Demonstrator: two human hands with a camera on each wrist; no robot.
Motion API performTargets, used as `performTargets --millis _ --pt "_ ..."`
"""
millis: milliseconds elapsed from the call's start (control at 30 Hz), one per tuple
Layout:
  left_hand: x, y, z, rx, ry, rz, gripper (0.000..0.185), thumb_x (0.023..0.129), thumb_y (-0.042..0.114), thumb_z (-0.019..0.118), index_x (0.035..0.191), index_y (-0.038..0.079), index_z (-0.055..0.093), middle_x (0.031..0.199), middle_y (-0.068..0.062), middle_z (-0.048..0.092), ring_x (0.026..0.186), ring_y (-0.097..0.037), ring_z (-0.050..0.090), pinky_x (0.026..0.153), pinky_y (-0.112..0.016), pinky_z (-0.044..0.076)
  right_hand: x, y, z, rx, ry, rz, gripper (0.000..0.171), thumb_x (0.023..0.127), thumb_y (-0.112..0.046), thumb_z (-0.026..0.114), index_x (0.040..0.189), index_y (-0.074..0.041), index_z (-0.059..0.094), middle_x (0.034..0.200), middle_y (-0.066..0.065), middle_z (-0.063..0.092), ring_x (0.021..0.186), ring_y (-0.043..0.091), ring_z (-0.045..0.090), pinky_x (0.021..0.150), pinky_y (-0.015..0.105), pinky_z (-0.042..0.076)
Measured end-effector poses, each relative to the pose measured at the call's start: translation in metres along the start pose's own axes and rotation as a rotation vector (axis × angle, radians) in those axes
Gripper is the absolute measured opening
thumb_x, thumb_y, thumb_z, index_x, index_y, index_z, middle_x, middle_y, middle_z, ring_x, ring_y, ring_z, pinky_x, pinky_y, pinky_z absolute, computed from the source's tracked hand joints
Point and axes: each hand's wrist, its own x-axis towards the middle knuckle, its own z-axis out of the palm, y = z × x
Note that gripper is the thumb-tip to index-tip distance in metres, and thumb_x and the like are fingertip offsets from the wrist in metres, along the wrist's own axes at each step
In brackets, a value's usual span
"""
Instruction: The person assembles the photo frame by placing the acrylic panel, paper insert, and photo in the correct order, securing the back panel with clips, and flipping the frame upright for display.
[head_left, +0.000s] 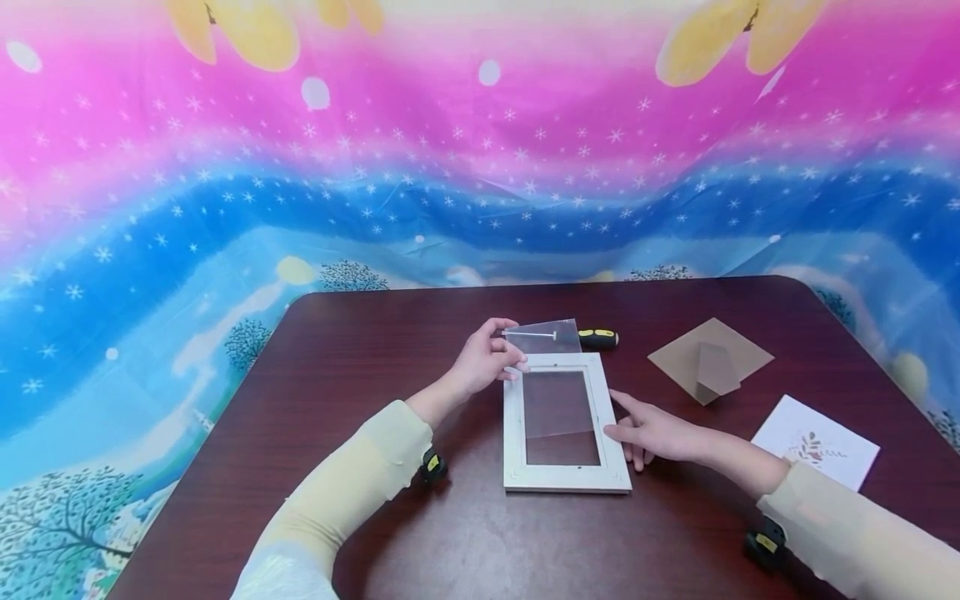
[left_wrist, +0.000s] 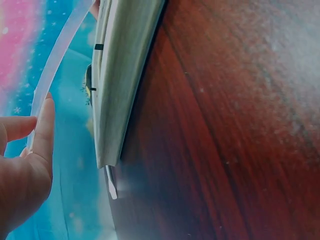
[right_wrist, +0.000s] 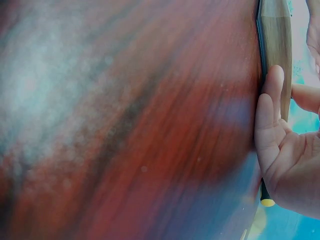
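A white picture frame (head_left: pixel 513 433) lies on the dark wooden table, its inner ledge facing up. My left hand (head_left: pixel 486 360) pinches a clear sheet (head_left: pixel 540 336) by its left edge, thumb and fingers on either side. The sheet slants over the far end of the frame and covers much of its opening. In the left wrist view the sheet (left_wrist: pixel 55 57) stands tilted up from the frame (left_wrist: pixel 120 75). My right hand (head_left: pixel 652 429) rests its extended fingers along the frame's right side, its thumb at the edge.
Behind the frame lies a screwdriver (head_left: pixel 598 338), its shaft visible through the clear sheet. To the right are a brown backing board (head_left: pixel 675 354) with a stand flap and a white printed card (head_left: pixel 780 429). A patterned cloth (head_left: pixel 480 167) hangs behind the table (head_left: pixel 375 375).
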Motion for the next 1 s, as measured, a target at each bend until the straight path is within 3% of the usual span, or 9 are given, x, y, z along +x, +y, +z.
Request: performTargets --millis 167,400,633,1000 --pt "0.000 -0.003 0.001 0.026 -0.014 -0.004 0.046 0.093 -0.008 0.057 0.135 0.001 0.041 0.089 -0.023 0.067 0.082 -0.031 0.071 0.065 -0.034 0.056 0.000 0.000 0.000 0.002 0.004 -0.009 0.075 0.101 -0.018 0.052 0.146 0.015 0.003 0.065 0.007 0.058 0.051 0.026 0.060 0.049 0.032 0.048" --pt "-0.002 -0.008 0.004 0.035 -0.025 -0.033 0.046 0.094 -0.005 0.057 0.136 0.003 0.041 0.083 -0.014 0.068 0.080 -0.027 0.071 0.064 -0.033 0.056 -0.001 -0.001 0.001 0.000 0.008 0.006 0.075 0.101 -0.019 0.052 0.146 0.016 0.003 0.065 0.007 0.058 0.052 0.026 0.060 0.050 0.033 0.048" --pt "-0.002 -0.013 0.006 0.031 -0.048 -0.036 0.047 0.094 -0.005 0.057 0.137 0.001 0.039 0.083 -0.013 0.068 0.079 -0.023 0.071 0.064 -0.033 0.056 -0.001 -0.001 0.000 0.008 0.009 0.004 0.076 0.101 -0.019 0.053 0.146 0.015 0.003 0.065 0.007 0.058 0.051 0.026 0.060 0.049 0.033 0.048" --pt "-0.004 -0.018 0.009 0.110 -0.104 -0.056 0.045 0.094 -0.001 0.059 0.136 0.002 0.044 0.089 -0.012 0.067 0.081 -0.023 0.071 0.067 -0.034 0.056 0.000 0.000 0.001 -0.001 0.013 0.005 0.076 0.101 -0.020 0.053 0.146 0.016 0.003 0.065 0.007 0.058 0.051 0.025 0.060 0.049 0.033 0.047"
